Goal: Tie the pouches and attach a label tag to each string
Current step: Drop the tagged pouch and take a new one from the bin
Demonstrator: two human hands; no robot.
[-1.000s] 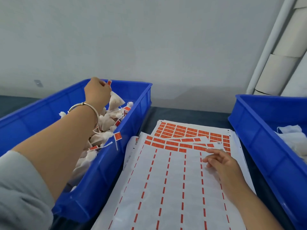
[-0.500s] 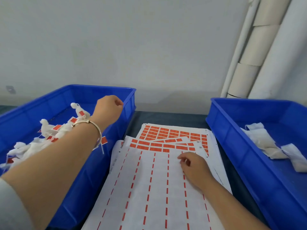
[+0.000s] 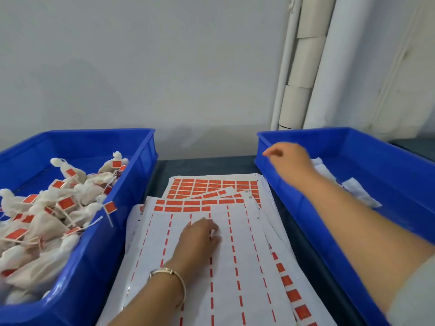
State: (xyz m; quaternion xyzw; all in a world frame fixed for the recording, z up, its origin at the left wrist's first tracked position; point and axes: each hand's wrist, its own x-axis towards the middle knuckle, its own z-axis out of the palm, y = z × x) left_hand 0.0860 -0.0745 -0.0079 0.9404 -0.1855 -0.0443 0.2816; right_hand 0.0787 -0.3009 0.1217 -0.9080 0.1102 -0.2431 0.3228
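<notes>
Right hand (image 3: 288,158) hangs loosely curled and empty over the right bin (image 3: 386,147) of untied pouches (image 3: 360,196), left hand (image 3: 200,238) rests on the label sheet (image 3: 235,267) holding nothing, so a blind grab could probably snag two pouches at once.

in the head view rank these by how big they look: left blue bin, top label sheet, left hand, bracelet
1. left blue bin and top label sheet: both cut off by the frame edge and alike in spread, so no ranking between them.
2. left hand, resting on the sheet.
3. bracelet, a thin band on that wrist.
</notes>
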